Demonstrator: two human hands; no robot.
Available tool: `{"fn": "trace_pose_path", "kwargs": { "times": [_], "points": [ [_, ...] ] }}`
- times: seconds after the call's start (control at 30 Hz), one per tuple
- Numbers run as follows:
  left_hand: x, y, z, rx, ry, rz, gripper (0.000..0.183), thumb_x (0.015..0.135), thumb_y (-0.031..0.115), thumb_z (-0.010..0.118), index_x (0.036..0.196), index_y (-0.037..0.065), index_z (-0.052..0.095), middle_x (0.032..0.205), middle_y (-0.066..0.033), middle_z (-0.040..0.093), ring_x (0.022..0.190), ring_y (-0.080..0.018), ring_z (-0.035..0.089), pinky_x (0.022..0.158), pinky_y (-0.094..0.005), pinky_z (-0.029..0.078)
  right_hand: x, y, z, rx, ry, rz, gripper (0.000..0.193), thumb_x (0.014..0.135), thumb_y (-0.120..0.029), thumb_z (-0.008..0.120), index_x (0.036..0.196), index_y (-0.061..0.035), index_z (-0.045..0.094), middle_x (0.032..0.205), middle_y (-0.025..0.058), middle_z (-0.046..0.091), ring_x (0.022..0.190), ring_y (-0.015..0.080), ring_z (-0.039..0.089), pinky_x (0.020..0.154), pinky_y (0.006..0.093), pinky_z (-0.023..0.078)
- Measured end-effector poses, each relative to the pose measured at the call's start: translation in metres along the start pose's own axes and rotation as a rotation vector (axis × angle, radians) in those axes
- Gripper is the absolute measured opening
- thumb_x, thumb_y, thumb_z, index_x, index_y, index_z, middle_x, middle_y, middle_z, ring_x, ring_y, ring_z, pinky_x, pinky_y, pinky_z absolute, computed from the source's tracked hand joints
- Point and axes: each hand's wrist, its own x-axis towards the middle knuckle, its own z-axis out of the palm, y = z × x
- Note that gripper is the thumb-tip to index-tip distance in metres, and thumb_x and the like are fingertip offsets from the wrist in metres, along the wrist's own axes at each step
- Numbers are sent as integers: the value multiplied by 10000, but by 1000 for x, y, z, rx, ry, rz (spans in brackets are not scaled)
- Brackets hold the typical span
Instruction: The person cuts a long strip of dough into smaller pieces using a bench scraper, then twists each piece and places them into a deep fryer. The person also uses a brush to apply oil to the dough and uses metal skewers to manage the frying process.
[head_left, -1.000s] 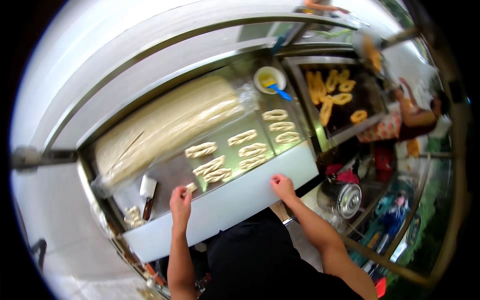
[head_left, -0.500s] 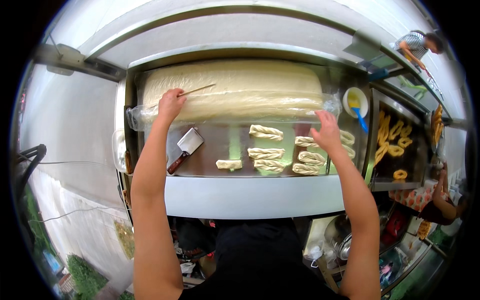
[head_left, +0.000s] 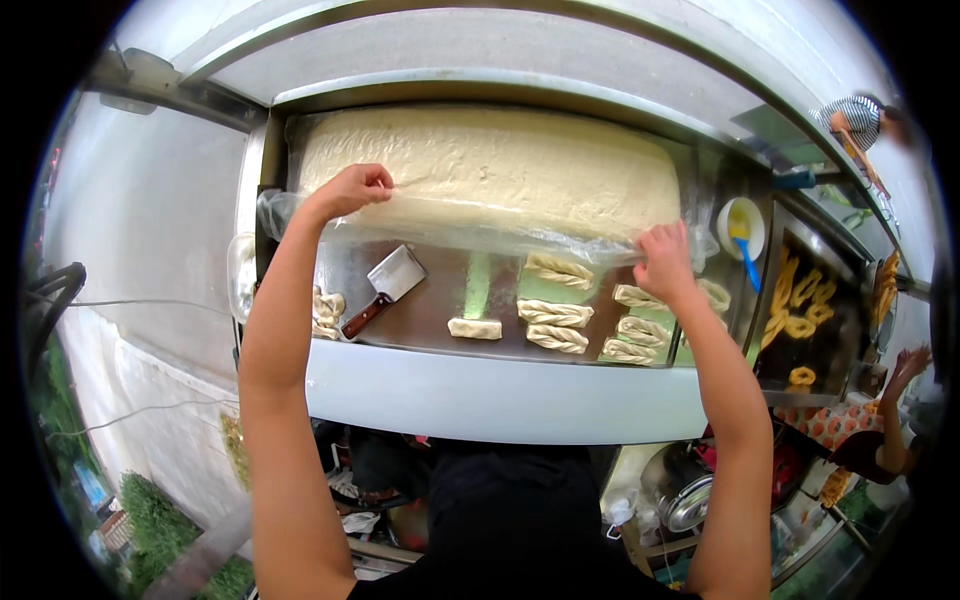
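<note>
A large slab of pale dough [head_left: 490, 165] fills the far part of the metal tray, with clear plastic film [head_left: 450, 222] along its near side. My left hand [head_left: 358, 190] is pinched closed at the film's edge, over the left part of the dough. At the dough's near right corner, my right hand [head_left: 665, 258] is closed on the film. A cleaver [head_left: 396, 273] with a wooden handle lies below my left hand. Twisted dough strips [head_left: 555, 314] lie on the near side, with several more beside my right wrist. One short dough piece [head_left: 474, 328] sits alone.
To the right stand a white bowl [head_left: 741, 215] with yellow liquid and a blue-handled brush [head_left: 746, 260], then a fryer [head_left: 770, 365] holding golden dough sticks. A white ledge [head_left: 500, 400] runs along the near edge. Other people are at the far right.
The film has been drawn toward me, baring more dough. My right hand has come down and closed on it. The thin stick formerly in my left hand no longer shows.
</note>
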Motion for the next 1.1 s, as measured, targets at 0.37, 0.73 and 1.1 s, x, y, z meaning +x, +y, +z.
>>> {"fn": "trace_pose_path", "kwargs": {
  "times": [0.37, 0.73, 1.1],
  "points": [
    [45, 1, 16, 724, 707, 267, 324, 810, 134, 684, 1125, 71, 640, 1046, -152, 654, 1054, -356, 603, 864, -423, 485, -39, -2, -1, 96, 210, 57, 377, 661, 16, 617, 1034, -41, 608, 1083, 153, 581, 1036, 358, 535, 1016, 492, 393],
    [-112, -97, 76, 741, 770, 143, 415, 715, 41, 660, 1116, 104, 575, 1190, -103, 551, 1193, -301, 503, 1022, -458, 382, -43, 20, 14, -72, 212, 31, 415, 653, 8, 638, 1060, -38, 573, 1118, 165, 567, 1066, 382, 536, 947, 457, 444],
    [-86, -137, 8, 908, 854, 257, 156, 802, 130, 636, 941, 97, 573, 987, -81, 632, 1013, -258, 603, 1044, -474, 383, -23, 72, -10, -95, 297, 44, 105, 808, -91, 589, 895, -50, 547, 853, 177, 591, 868, 377, 585, 766, 474, 479]
  ]
}}
